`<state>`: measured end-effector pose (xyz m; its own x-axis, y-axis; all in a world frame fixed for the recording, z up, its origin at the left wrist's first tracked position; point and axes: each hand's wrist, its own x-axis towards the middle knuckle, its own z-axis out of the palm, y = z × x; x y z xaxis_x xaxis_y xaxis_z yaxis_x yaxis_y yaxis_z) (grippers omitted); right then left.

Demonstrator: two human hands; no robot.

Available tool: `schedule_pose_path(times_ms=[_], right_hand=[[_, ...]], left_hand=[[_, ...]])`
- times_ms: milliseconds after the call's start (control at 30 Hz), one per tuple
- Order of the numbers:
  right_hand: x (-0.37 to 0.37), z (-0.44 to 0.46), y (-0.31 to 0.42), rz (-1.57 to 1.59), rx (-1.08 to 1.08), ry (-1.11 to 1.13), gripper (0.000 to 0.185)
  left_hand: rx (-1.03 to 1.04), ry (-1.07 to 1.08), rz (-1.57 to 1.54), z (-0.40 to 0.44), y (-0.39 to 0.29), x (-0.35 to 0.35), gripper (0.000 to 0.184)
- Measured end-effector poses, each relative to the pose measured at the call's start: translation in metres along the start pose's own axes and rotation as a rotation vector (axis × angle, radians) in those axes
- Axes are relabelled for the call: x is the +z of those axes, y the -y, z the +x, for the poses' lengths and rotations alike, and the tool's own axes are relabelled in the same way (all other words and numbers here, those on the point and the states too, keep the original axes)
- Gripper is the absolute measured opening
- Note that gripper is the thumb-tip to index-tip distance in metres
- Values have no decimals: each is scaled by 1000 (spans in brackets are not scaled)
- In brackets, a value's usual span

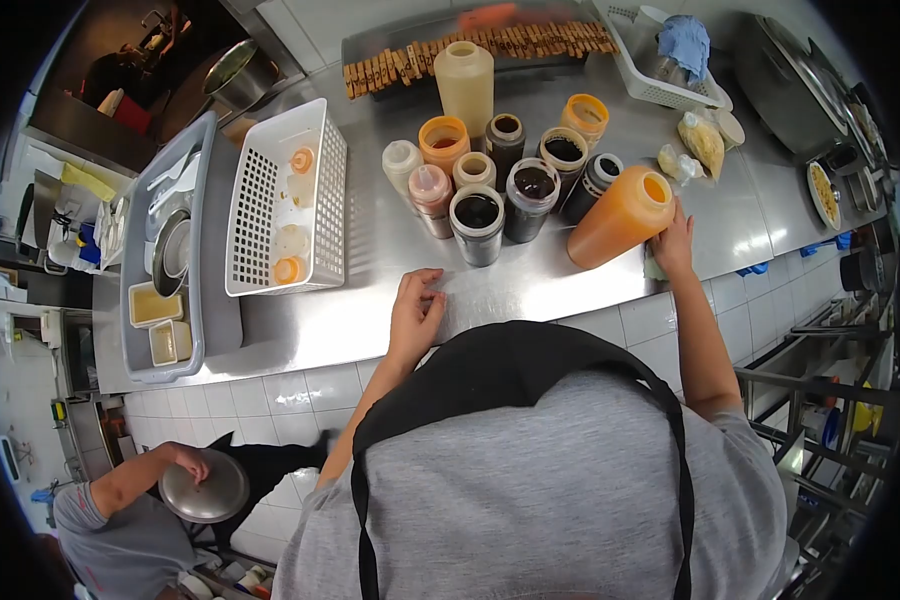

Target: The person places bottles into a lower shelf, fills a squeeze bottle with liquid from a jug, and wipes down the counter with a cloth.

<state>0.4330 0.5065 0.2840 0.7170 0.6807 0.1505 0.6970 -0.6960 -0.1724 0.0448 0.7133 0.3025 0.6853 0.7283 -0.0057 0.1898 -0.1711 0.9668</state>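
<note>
My left hand [417, 310] rests near the counter's front edge, fingers loosely bent, apart and holding nothing. Close against a large orange sauce bottle [620, 220] with no cap is my right hand [675, 243]. Part of a greenish cloth [654, 264] shows under that hand; the bottle hides some of the fingers. Left of the orange bottle stand several uncapped bottles, among them one with dark sauce [477, 225] and another dark one [530, 200]. A pink bottle [431, 200] and a white bottle [403, 165] have nozzle caps. Behind them rises a tall cream-coloured bottle [465, 90].
A white perforated basket [335, 190] holds orange-capped bottles. Beside it is a grey tub [210, 250] with utensils and small containers. Wooden clothespins [400, 72] line the back. Bagged food [705, 145] lies at right. Another person [130, 520] holds a metal lid [205, 490] at lower left.
</note>
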Motion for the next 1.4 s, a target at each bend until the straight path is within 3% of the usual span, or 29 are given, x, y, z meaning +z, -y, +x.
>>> schedule_pose_path(times_ms=[33,100,133,167,233,333,400,467,633,900,1100,1167,1233,1300,1333,1400], right_hand=[[-4,-1,0,2,-3,-1,67],[-26,-3,15,392,-123,23,77],[-27,-9,11,512,-176,111,91],[-32,-19,18,515,-180,112,91],[-46,-41,47,844,-258,205,102],[-35,-59,89,934,-181,20,101],[-17,-60,101,994,-98,-48,97],[-15,-57,115,1111,-10,-169,85],[-13,-57,115,1133,30,-230,80],[-11,-25,80,1108,87,-311,75],[-13,17,61,987,26,-334,75],[-4,39,57,994,-30,-366,75],[3,53,58,1142,-79,-374,72],[4,64,60,1249,-83,-348,80],[43,80,34,977,-98,-420,86],[28,80,36,1003,-106,-357,91]], left_hand=[[15,-23,13,0,-3,0,29],[34,-67,50,-4,-17,-5,31],[49,-104,83,-5,-24,-6,33],[49,-109,85,-4,-29,-7,33],[121,-206,116,-5,-39,-9,39],[270,-241,214,5,-62,-4,57],[388,-240,315,18,-76,3,79],[366,-249,283,31,-75,17,81],[273,-286,197,42,-60,47,87],[195,-264,303,49,-41,53,77],[248,-294,287,48,-38,57,73],[181,-294,168,46,-38,58,70],[120,-301,347,44,-36,55,69],[174,-299,245,45,-31,55,71],[236,-320,181,45,-22,56,70],[333,-297,287,37,-32,48,73]])
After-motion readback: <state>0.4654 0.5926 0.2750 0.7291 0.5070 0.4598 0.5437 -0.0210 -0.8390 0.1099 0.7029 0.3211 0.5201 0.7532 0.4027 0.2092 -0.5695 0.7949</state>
